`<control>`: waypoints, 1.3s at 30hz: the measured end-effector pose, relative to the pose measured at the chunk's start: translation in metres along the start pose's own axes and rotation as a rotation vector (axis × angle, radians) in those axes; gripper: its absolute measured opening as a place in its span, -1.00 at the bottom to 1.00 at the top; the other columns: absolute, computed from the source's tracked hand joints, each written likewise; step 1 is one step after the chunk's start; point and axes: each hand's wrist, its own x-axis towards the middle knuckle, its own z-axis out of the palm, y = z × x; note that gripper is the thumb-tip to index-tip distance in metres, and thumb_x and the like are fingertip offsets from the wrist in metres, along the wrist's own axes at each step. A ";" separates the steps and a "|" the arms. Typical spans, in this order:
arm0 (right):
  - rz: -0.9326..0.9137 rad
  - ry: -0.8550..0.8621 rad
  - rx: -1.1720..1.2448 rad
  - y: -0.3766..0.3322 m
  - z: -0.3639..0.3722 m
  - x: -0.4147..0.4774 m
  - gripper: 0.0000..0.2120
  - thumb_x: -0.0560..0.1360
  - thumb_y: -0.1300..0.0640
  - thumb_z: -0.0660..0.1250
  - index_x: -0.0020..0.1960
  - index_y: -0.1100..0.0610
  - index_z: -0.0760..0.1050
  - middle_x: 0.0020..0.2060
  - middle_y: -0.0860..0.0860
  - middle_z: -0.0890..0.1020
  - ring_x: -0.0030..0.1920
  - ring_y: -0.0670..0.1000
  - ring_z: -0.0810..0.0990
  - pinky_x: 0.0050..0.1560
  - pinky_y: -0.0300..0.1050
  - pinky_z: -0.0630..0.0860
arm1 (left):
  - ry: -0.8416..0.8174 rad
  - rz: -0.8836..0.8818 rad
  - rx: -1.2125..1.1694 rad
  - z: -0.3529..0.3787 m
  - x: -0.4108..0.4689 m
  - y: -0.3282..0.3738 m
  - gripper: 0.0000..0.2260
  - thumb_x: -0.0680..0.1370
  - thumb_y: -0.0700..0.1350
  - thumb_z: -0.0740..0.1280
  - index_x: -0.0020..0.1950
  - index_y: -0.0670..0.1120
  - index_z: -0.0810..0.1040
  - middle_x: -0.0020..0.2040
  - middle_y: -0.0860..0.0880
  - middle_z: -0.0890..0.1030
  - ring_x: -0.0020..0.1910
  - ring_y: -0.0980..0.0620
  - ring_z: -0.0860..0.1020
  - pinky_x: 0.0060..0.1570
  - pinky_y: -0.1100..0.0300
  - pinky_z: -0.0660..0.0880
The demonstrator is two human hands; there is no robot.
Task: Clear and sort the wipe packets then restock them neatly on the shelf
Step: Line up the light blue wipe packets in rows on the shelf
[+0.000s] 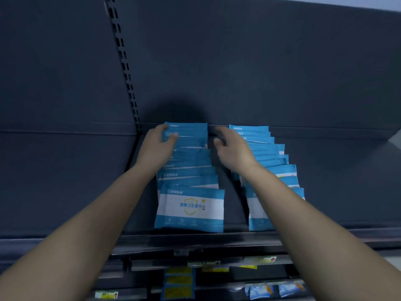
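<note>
Far back on the shelf, left hand clamped on the rearmost packets of the left row, thumb across their faces. Next over, in the gap between the rows, right hand curled just beside the right row; impossible to tell whether holding anything. Both rows lined front to back, straight ahead; likely squaring each with the nearer hand

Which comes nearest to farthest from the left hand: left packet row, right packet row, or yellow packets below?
1. left packet row: the left hand grips its back end.
2. right packet row: across the gap, rightward.
3. yellow packets: far below, low in view.
</note>
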 end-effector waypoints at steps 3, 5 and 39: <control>0.035 -0.005 -0.118 0.020 -0.028 -0.005 -0.63 0.60 0.09 0.19 0.39 0.08 0.39 0.34 0.05 0.45 0.35 0.07 0.38 0.27 -0.11 0.30 | -0.062 0.232 0.287 0.004 -0.011 0.020 -0.80 0.50 -0.03 0.40 0.08 -0.05 0.59 0.07 -0.03 0.51 0.11 0.00 0.49 0.09 0.22 0.38; 0.029 -0.014 -0.169 0.035 -0.042 -0.007 -0.64 0.60 0.06 0.21 0.38 0.08 0.42 0.34 0.05 0.45 0.35 0.07 0.38 0.27 -0.12 0.31 | -0.215 0.294 0.472 0.003 -0.026 0.030 -0.79 0.38 0.08 0.50 -0.13 0.01 0.58 -0.12 0.03 0.52 -0.08 0.03 0.50 -0.03 0.12 0.45; -0.055 -0.118 -0.108 0.130 -0.082 0.001 -0.64 0.62 0.07 0.17 0.38 0.12 0.39 0.36 0.06 0.41 0.36 0.07 0.35 0.36 0.00 0.30 | -0.138 0.045 0.382 0.107 -0.044 0.079 -0.60 0.62 -0.11 0.20 0.47 -0.09 0.32 0.45 -0.05 0.34 0.41 -0.02 0.31 0.28 0.25 0.22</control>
